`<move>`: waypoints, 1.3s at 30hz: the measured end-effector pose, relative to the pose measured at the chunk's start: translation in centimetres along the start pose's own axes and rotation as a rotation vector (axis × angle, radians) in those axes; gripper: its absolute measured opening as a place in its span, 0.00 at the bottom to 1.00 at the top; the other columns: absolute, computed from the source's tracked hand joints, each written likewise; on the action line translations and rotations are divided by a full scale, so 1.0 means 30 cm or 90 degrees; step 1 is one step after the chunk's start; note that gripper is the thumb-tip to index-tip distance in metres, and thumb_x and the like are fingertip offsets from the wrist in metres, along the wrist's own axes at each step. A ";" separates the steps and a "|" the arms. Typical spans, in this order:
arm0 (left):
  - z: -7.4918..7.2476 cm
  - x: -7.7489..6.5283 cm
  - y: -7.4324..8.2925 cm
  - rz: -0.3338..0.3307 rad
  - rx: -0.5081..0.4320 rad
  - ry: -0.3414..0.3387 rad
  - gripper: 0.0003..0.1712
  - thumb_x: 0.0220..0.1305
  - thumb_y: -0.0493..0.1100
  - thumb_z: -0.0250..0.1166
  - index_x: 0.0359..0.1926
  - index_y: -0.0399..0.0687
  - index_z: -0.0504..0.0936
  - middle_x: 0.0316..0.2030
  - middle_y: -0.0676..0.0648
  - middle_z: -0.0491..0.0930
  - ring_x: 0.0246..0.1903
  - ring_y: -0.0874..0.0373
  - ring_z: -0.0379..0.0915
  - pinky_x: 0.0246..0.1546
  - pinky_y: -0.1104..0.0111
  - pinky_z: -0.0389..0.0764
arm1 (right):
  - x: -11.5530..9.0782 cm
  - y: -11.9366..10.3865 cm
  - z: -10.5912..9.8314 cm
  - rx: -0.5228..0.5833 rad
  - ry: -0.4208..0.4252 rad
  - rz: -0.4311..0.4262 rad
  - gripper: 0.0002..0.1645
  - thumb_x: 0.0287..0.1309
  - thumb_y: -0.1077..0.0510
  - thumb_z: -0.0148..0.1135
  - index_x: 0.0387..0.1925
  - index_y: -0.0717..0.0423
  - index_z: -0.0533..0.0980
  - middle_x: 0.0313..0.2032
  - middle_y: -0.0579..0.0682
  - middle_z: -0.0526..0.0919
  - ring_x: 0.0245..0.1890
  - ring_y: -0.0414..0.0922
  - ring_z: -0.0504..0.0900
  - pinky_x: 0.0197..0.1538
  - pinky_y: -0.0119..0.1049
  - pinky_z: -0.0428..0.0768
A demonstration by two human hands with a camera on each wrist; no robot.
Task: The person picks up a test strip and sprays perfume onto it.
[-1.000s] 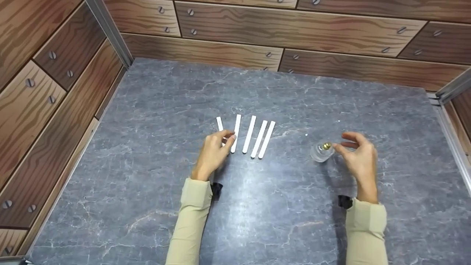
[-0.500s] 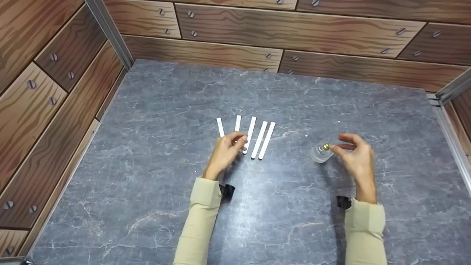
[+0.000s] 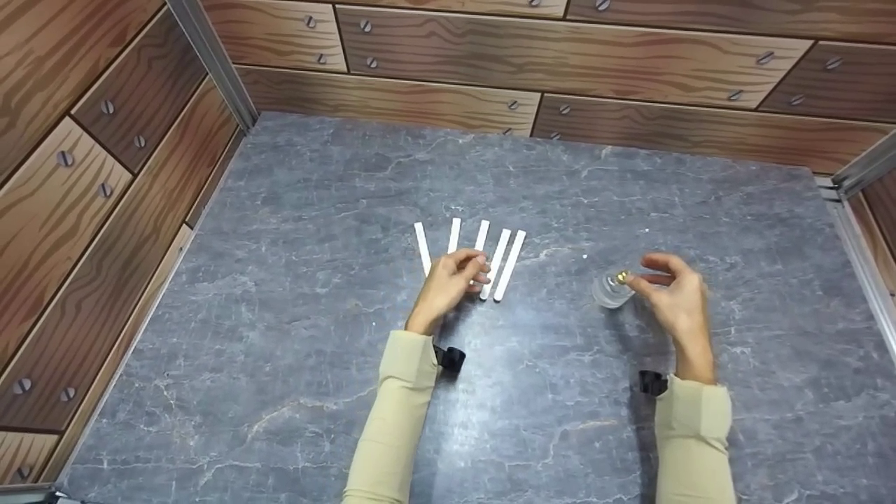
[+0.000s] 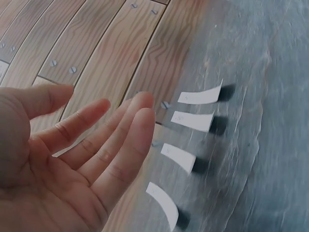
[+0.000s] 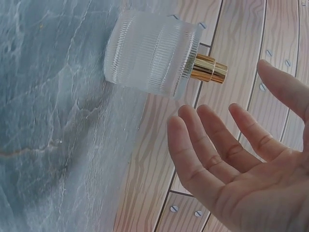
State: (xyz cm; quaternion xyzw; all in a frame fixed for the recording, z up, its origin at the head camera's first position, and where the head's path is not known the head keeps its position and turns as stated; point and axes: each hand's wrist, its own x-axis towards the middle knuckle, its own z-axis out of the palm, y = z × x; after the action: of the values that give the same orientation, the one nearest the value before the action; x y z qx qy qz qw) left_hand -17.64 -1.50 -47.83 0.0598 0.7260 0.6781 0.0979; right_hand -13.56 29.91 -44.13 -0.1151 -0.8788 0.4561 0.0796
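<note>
Several white paper strips (image 3: 510,266) lie side by side on the table, fanned slightly. My left hand (image 3: 448,283) hovers over the middle of them and hides parts of some. In the left wrist view its fingers (image 4: 128,145) are loosely bent and hold nothing, with the strips (image 4: 179,158) beyond the fingertips. To the right stands a clear ribbed glass perfume bottle (image 3: 610,292), upright, with a gold spray top (image 5: 209,67). Just right of it is my right hand (image 3: 675,294), its relaxed fingers apart from the bottle in the right wrist view and holding nothing.
The grey marbled tabletop (image 3: 280,294) runs back to a wood-patterned wall (image 3: 448,52). Another such wall (image 3: 150,196) rises on the left, with a metal corner post (image 3: 217,66). A small white speck (image 3: 584,256) lies between strips and bottle.
My left hand has moved rightward across the strips, from the leftmost ones to the middle. My right hand has shifted slightly left toward the bottle's top. Bottle and strips stay put.
</note>
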 end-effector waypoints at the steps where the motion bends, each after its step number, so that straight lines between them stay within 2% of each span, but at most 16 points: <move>1: 0.005 0.004 -0.002 0.000 -0.002 0.000 0.16 0.77 0.35 0.53 0.55 0.24 0.78 0.44 0.31 0.83 0.41 0.45 0.85 0.44 0.61 0.87 | -0.001 0.000 0.000 0.003 0.000 -0.002 0.26 0.59 0.66 0.72 0.57 0.72 0.76 0.55 0.67 0.81 0.42 0.37 0.81 0.34 0.17 0.77; 3: 0.014 0.010 -0.004 0.000 -0.004 -0.003 0.16 0.77 0.33 0.51 0.54 0.23 0.78 0.44 0.30 0.83 0.43 0.42 0.85 0.45 0.60 0.87 | -0.001 0.001 0.002 0.005 -0.001 -0.004 0.25 0.59 0.66 0.72 0.57 0.72 0.76 0.54 0.66 0.81 0.43 0.38 0.81 0.34 0.17 0.76; 7: 0.029 0.019 -0.012 -0.009 -0.008 0.000 0.16 0.77 0.31 0.49 0.54 0.22 0.77 0.44 0.30 0.83 0.43 0.40 0.84 0.45 0.60 0.87 | -0.001 0.008 0.004 0.005 -0.002 -0.004 0.25 0.60 0.67 0.70 0.57 0.73 0.76 0.55 0.68 0.80 0.50 0.55 0.83 0.36 0.16 0.76; 10: 0.038 0.023 -0.015 -0.029 -0.018 0.005 0.16 0.77 0.32 0.50 0.55 0.23 0.77 0.44 0.30 0.83 0.43 0.40 0.85 0.44 0.62 0.87 | 0.001 0.013 0.006 -0.001 -0.004 -0.005 0.26 0.59 0.66 0.71 0.57 0.73 0.75 0.55 0.69 0.80 0.52 0.61 0.82 0.37 0.15 0.76; 15: 0.053 0.034 -0.020 -0.045 -0.011 0.010 0.16 0.77 0.33 0.52 0.55 0.25 0.78 0.45 0.30 0.83 0.42 0.41 0.85 0.42 0.66 0.87 | 0.004 0.012 0.008 -0.010 -0.003 -0.006 0.26 0.59 0.66 0.71 0.56 0.73 0.76 0.54 0.69 0.80 0.52 0.61 0.82 0.37 0.15 0.75; 24: 0.079 0.056 -0.029 -0.060 -0.009 0.019 0.15 0.76 0.35 0.55 0.53 0.25 0.79 0.41 0.33 0.83 0.31 0.55 0.81 0.31 0.71 0.85 | 0.010 0.019 0.015 -0.002 -0.005 0.014 0.28 0.58 0.64 0.73 0.57 0.73 0.75 0.56 0.69 0.79 0.54 0.63 0.80 0.38 0.15 0.75; 28: 0.085 0.060 -0.031 -0.066 0.003 0.014 0.15 0.76 0.34 0.55 0.53 0.25 0.79 0.41 0.33 0.84 0.31 0.55 0.81 0.30 0.71 0.85 | 0.014 0.024 0.012 -0.014 0.001 0.015 0.29 0.57 0.64 0.74 0.57 0.74 0.75 0.56 0.70 0.79 0.55 0.62 0.80 0.39 0.15 0.73; 34: 0.092 0.059 -0.039 -0.070 0.004 0.031 0.14 0.75 0.32 0.52 0.51 0.26 0.80 0.40 0.33 0.84 0.31 0.57 0.81 0.30 0.71 0.86 | 0.016 0.025 0.009 -0.030 -0.013 0.017 0.30 0.57 0.64 0.73 0.58 0.73 0.74 0.58 0.71 0.77 0.59 0.63 0.77 0.42 0.19 0.71; 39: 0.097 0.059 -0.046 -0.067 0.027 0.027 0.13 0.75 0.29 0.50 0.49 0.26 0.80 0.39 0.34 0.84 0.32 0.55 0.81 0.30 0.72 0.85 | 0.018 0.020 0.005 -0.031 -0.016 0.023 0.31 0.56 0.64 0.73 0.59 0.72 0.74 0.59 0.70 0.77 0.59 0.63 0.76 0.43 0.19 0.71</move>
State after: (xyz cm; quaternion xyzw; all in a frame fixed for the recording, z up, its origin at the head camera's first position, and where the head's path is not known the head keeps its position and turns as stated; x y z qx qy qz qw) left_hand -18.64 1.63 -49.51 0.0089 0.7442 0.6576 0.1168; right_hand -14.03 30.26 -44.69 -0.1270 -0.8884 0.4374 0.0575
